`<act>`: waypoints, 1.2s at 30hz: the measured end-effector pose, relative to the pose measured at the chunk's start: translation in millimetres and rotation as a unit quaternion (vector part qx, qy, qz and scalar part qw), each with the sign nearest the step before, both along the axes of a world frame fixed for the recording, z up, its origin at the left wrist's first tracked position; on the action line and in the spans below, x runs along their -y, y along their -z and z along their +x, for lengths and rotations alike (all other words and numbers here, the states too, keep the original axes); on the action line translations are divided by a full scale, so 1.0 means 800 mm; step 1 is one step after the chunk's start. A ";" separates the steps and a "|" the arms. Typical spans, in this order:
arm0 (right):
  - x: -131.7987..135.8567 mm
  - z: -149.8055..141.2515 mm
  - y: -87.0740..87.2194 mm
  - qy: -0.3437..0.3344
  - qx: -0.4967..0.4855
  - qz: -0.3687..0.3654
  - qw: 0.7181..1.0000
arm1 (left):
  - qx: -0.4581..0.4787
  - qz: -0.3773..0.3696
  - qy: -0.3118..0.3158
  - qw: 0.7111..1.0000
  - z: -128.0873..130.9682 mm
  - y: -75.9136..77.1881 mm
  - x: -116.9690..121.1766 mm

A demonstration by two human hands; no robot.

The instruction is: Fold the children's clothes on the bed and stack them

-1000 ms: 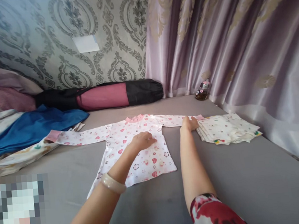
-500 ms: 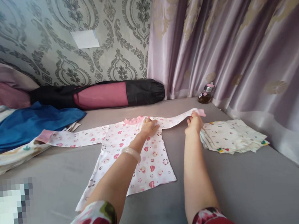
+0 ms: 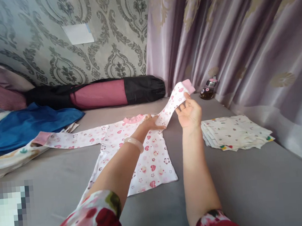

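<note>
A small white long-sleeved shirt (image 3: 150, 172) with pink hearts, flowers and a pink collar lies spread on the grey bed sheet. My left hand (image 3: 152, 122) rests on its right shoulder, fingers on the cloth and thumb stretched out to the right. A pale bangle (image 3: 134, 143) circles that wrist. Near the pink cuff, my right hand (image 3: 189, 111) pinches the shirt's right sleeve (image 3: 174, 99) and holds it raised off the sheet, angled up and away. The other sleeve (image 3: 74, 139) lies straight out to the left, its cuff over another printed cloth.
A folded stack of white printed cloth (image 3: 236, 132) lies at the right. Behind are a black and pink rolled bag (image 3: 99, 94) along the wall and a dark glass bottle (image 3: 208, 89) by the curtain (image 3: 225, 34). Blue cloth (image 3: 34, 122) is heaped at the left.
My right hand has lifted the right sleeve and turned palm up, so the cuff now points up and away. My left hand has shifted slightly right on the shoulder.
</note>
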State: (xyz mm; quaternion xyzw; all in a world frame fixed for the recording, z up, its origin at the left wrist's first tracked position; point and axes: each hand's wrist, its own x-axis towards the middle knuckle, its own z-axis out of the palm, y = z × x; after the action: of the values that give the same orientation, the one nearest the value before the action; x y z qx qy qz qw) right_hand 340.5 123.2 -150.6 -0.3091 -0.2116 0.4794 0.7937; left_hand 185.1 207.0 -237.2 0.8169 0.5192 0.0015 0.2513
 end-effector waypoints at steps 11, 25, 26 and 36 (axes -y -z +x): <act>-0.019 -0.074 0.014 -0.086 -0.004 -0.026 0.996 | 0.126 0.106 0.006 0.986 -0.017 0.013 0.009; -0.028 -0.144 0.066 -0.087 0.290 -0.065 0.951 | 0.463 0.111 -0.329 0.815 -0.191 0.045 0.061; -0.025 -0.150 0.069 -0.081 0.353 -0.048 0.931 | 0.476 0.110 -0.328 0.809 -0.190 0.046 0.063; 0.011 -0.186 0.111 -0.245 0.786 0.056 0.565 | 0.446 0.157 -0.338 0.814 -0.187 0.031 0.077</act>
State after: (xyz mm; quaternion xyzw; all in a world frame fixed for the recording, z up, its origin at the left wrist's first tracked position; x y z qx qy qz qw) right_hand 191.8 114.0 -239.5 -0.4551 -0.8459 0.2104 0.1818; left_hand 35.3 145.3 -262.0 0.5279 0.5867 0.5318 0.3072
